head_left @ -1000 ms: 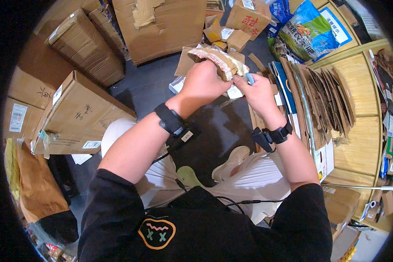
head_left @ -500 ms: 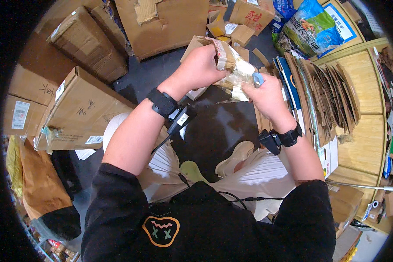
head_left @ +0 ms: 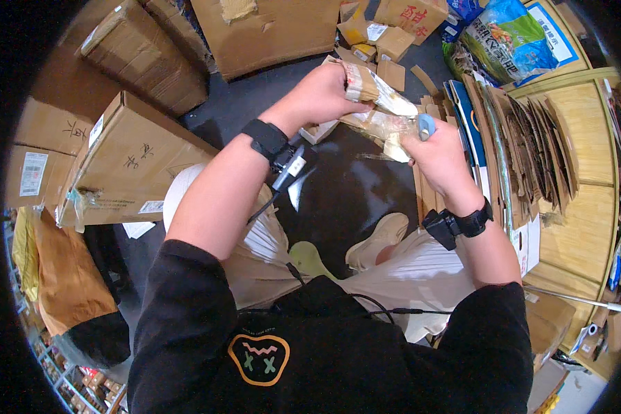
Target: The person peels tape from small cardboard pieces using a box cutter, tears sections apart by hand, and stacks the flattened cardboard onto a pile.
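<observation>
My left hand is closed around the edge of a torn piece of cardboard, its fingertips hidden behind the flap. Crumpled clear packing tape and whitish paper stretch from the cardboard toward my right hand. That hand is closed too, with a rounded light-blue tool handle showing above the thumb. The rest of that tool is hidden, so its kind cannot be told. The right thumb touches a pale scrap at the end of the tape.
Large cardboard boxes stand at the left, with another big box ahead. Flattened cardboard sheets lean at the right by a wooden panel. A green-and-blue bag and small opened boxes lie at the far side.
The cardboard's upper flap has tilted to the right and flattened. Both hands have shifted slightly right in view, and the right hand keeps its hold on the blue handle.
</observation>
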Demonstrator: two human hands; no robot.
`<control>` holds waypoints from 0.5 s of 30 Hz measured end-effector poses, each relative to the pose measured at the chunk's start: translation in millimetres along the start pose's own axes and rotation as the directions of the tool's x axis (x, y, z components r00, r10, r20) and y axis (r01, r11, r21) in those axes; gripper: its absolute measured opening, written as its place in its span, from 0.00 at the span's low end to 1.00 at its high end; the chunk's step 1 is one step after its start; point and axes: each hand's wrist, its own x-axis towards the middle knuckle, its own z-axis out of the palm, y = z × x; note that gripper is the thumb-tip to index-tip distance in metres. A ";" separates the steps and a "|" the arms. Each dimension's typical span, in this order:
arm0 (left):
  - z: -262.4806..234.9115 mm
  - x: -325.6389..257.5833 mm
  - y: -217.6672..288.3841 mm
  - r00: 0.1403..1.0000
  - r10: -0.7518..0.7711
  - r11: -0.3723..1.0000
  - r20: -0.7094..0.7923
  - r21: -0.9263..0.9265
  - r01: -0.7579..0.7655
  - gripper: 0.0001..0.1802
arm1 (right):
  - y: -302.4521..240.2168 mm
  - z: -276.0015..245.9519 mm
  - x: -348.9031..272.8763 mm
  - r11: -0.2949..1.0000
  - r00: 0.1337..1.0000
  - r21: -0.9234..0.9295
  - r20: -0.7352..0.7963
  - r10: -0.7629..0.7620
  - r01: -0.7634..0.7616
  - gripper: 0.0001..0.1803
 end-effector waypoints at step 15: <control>7.1 6.5 -6.4 0.757 -0.565 0.601 -0.327 -0.792 0.107 0.18 | 14.0 -8.7 27.3 0.998 0.986 -0.034 -0.156 -0.065 0.060 0.17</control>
